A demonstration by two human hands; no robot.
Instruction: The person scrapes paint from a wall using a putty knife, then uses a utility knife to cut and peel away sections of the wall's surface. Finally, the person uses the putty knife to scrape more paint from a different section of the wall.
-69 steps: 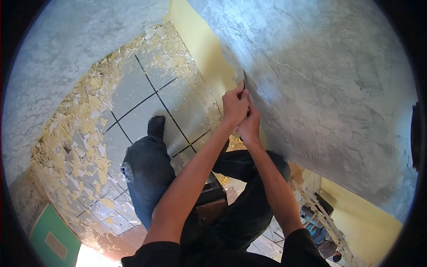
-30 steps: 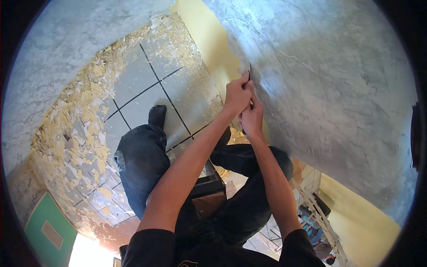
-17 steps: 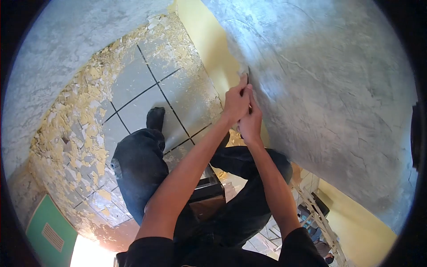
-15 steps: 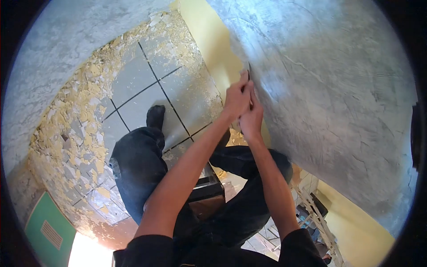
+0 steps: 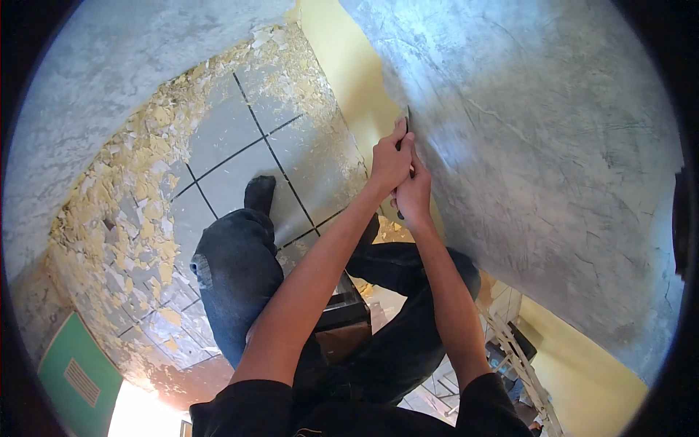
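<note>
My left hand (image 5: 390,163) and my right hand (image 5: 414,195) are closed together around a scraper with a dark handle. The scraper's thin blade (image 5: 408,116) is seen nearly edge-on and reaches the wall just past my left fingers. My right hand sits lower on the handle, whose dark end (image 5: 400,215) shows below it. At the blade, bare grey wall (image 5: 539,160) meets a strip of remaining yellow paint (image 5: 357,80). Most of the handle is hidden by my fingers.
Yellow and white paint flakes (image 5: 142,211) litter the grey tiled floor (image 5: 237,160). A dark box-like object (image 5: 344,320) is between my legs. Behind at lower right stands a ladder (image 5: 520,364); a green panel (image 5: 80,364) is at lower left.
Both hands stay closed on the scraper at almost the same spot on the wall. The view has shifted slightly, and more of the handle's lower end shows.
</note>
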